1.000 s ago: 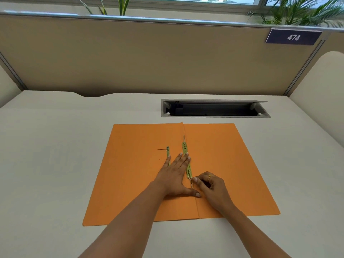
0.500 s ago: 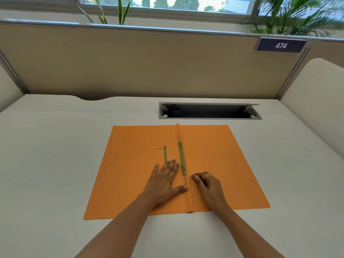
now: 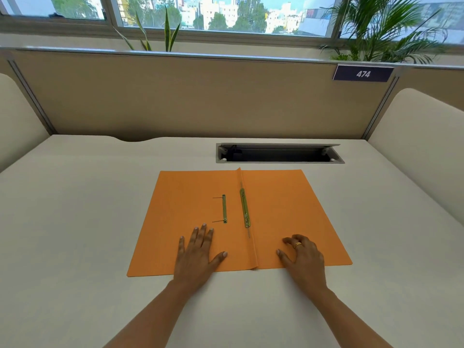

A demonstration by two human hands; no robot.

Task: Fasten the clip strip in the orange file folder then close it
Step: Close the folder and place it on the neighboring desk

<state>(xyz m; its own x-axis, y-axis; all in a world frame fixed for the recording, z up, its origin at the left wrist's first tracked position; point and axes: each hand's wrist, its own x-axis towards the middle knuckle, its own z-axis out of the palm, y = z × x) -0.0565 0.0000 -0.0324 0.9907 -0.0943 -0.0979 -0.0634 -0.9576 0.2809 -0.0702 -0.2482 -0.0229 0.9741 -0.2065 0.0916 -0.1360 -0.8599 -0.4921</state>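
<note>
An orange file folder (image 3: 288, 209) lies spread open on the white desk. A long green-gold clip strip (image 3: 244, 208) lies along its centre fold. A shorter clip piece (image 3: 224, 208) with two thin prongs pointing left rests on the left flap. My left hand (image 3: 198, 257) lies flat, fingers spread, on the left flap's near edge and holds nothing. My right hand (image 3: 303, 257), with a gold ring, rests on the right flap with fingers loosely curled, also holding nothing. Both hands are clear of the clip pieces.
An open cable slot (image 3: 278, 153) is set into the desk just behind the folder. A tan partition (image 3: 200, 96) with a "474" plate (image 3: 362, 74) closes the back. Padded side panels stand left and right. Plants line the window sill.
Both hands have drawn back from the clip strip at the fold toward the near edge and apart. The shorter clip piece is now fully uncovered. The camera has tilted up.
</note>
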